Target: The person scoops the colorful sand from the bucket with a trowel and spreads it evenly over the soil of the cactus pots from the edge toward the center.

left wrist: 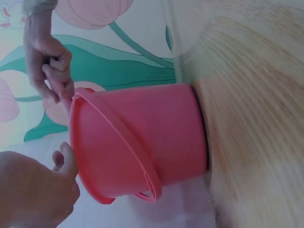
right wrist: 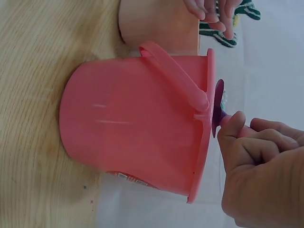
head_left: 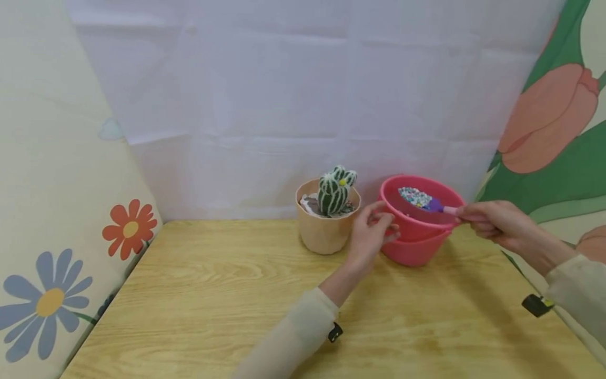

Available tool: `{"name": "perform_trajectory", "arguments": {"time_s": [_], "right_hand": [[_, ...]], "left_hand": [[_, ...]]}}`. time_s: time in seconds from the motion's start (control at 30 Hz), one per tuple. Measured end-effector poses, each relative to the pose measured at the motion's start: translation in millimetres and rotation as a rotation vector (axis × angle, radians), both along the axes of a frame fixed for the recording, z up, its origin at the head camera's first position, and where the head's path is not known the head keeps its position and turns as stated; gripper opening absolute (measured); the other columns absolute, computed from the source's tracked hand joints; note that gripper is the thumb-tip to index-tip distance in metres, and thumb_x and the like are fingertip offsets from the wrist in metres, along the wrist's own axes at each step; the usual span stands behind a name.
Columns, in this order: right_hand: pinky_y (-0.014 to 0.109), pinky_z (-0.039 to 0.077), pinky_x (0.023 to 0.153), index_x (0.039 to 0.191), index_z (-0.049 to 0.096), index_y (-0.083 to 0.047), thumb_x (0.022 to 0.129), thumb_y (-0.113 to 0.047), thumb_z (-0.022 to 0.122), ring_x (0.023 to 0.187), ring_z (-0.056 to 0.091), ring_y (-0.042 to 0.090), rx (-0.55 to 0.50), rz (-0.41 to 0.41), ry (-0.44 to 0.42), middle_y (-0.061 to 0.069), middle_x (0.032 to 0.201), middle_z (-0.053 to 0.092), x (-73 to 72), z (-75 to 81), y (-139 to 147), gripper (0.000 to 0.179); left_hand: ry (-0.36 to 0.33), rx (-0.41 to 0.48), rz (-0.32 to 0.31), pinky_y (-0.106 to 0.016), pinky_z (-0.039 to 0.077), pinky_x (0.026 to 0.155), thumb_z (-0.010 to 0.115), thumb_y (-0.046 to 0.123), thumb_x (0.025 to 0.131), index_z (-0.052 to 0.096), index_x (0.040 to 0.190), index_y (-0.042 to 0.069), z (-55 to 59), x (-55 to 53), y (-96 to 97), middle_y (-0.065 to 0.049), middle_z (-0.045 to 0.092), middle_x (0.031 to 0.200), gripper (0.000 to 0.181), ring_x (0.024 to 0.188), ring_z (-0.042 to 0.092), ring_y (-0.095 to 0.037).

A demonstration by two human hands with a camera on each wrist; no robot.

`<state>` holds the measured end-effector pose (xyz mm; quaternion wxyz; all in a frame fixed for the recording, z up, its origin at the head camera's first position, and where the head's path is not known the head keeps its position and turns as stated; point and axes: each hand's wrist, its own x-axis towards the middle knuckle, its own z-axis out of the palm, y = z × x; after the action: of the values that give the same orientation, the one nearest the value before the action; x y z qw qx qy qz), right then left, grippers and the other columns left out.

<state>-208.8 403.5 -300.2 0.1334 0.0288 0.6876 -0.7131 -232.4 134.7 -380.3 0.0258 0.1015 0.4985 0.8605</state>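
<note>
While the right hand [head_left: 502,223] holds a small scoop [head_left: 434,206] level over the mouth of a pink-red bucket [head_left: 416,252], one label [right wrist: 129,178] shows low on the bucket's side, by the right wrist view: red, with pale printed blocks. Print too small to read.

Scoop: purple blade, pink handle [head_left: 450,210]. Load of fine granules [head_left: 413,197], mostly white with teal among them, heaped on the blade. The right wrist view puts the blade just above the rim.

Right grip: narrow, thumb and fingers pinching the handle. Left hand [head_left: 371,231]: grip loose, fingers slightly bent, nothing in it; sits between bucket and pot, near the bucket's rim. Cannot tell whether it touches.

Bucket: plain glossy wall, upright on the counter [head_left: 213,289], far right; its carrying loop [right wrist: 175,73] hangs down against the side. Left of it, a peach-coloured pot [head_left: 326,234], faceted at the rim, with a green-and-white striped cactus [head_left: 332,195] bearing a yellow spot. White cloth [head_left: 265,95] hangs behind both.
</note>
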Motion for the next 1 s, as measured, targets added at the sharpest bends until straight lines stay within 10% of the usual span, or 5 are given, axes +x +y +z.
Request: {"name": "perform_trajectory", "arguments": {"time_s": [0.37,0.6,1.0], "right_hand": [[0.023,0.016,0.045,0.104,0.081,-0.008,0.101,-0.007,0.064,0.046,0.025,0.008,0.044,0.008,0.02,0.007,0.092,0.075,2.0,2.6,-12,0.018],[0.025,0.016,0.046,0.102,0.081,-0.004,0.102,-0.007,0.062,0.047,0.026,0.011,0.031,0.019,0.031,0.01,0.088,0.075,4.6,2.4,-18,0.018],[0.026,0.014,0.047,0.117,0.077,-0.006,0.104,-0.009,0.059,0.049,0.019,0.013,-0.032,0.129,0.05,0.0,0.091,0.074,9.4,2.8,-37,0.023]], "left_hand": [[0.418,-0.377,0.202,-0.037,0.059,0.087,0.061,0.007,0.099,0.064,0.132,0.008,3.7,12.5,-43.8,-0.004,0.069,0.111,0.034,0.101,0.063,-0.02],[0.548,-0.397,0.259,-0.05,0.06,0.084,0.06,-0.009,0.095,0.061,0.13,-0.005,7.7,18.3,-64.9,-0.025,0.067,0.11,0.035,0.098,0.065,-0.039],[0.718,-0.571,0.497,-0.036,0.06,0.082,0.063,-0.002,0.096,0.063,0.128,0.0,-8.3,-2.6,-113.3,-0.013,0.067,0.108,0.032,0.097,0.066,-0.022]]}}
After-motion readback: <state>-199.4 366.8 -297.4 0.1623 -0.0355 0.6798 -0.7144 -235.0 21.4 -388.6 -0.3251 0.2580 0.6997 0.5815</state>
